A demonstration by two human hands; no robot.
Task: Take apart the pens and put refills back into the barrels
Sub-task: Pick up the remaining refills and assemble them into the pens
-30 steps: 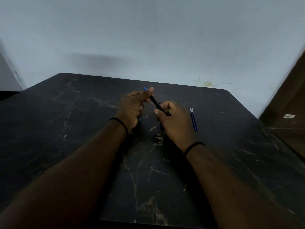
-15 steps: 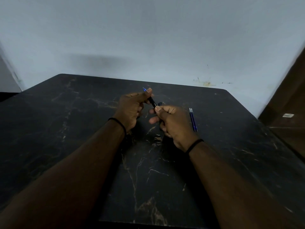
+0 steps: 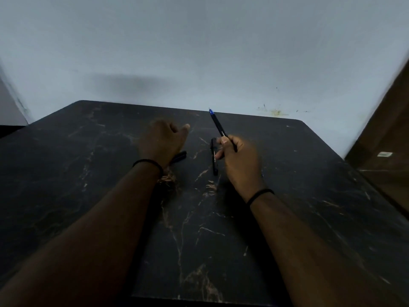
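My right hand (image 3: 238, 160) grips a black pen (image 3: 220, 128) by its lower end, its blue tip pointing up and away from me. My left hand (image 3: 162, 140) hovers apart to the left, blurred, thumb out, with nothing visible in it. A second black pen (image 3: 214, 161) lies on the table just left of my right hand. Another black pen piece (image 3: 179, 156) lies beside my left wrist, partly hidden by it. The blue refills seen earlier are hidden behind my right hand.
The dark marble table (image 3: 199, 229) reaches the pale wall (image 3: 199, 63) at the back. A brown wooden panel (image 3: 389, 140) stands past the table's right edge.
My left hand has let go of the pen's tip and moved left. The right hand now holds the pen alone and has shifted right, covering the refills.
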